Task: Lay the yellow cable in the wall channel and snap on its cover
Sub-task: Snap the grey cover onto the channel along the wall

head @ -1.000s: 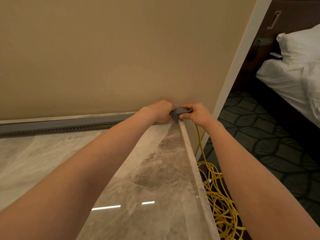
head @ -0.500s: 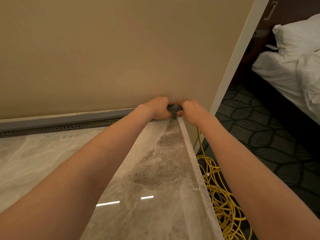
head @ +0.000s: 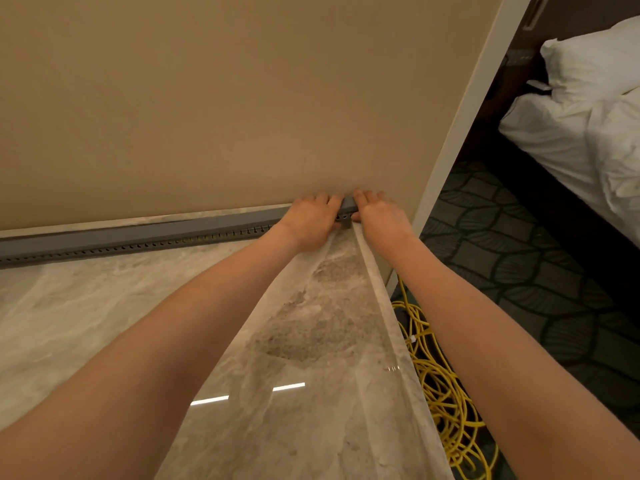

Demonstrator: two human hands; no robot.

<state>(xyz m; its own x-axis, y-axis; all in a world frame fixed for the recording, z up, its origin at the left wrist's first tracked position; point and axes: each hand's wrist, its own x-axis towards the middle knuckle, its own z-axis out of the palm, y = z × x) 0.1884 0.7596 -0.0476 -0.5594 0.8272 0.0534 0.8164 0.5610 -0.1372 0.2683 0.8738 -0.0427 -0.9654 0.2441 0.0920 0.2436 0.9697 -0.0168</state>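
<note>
L hand & R hand curl over cover at right end of channel, prob. pressing till it snaps; spare yellow cable heaped below that end.

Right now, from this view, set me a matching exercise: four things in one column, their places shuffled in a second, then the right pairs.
Things:
1. cable
2. channel
3. pillow
4. left hand

Places:
A. on the bed
B. on the channel's right end
C. heaped on the carpet
D. along the foot of the wall

Pairs: 1-C, 2-D, 3-A, 4-B
</note>
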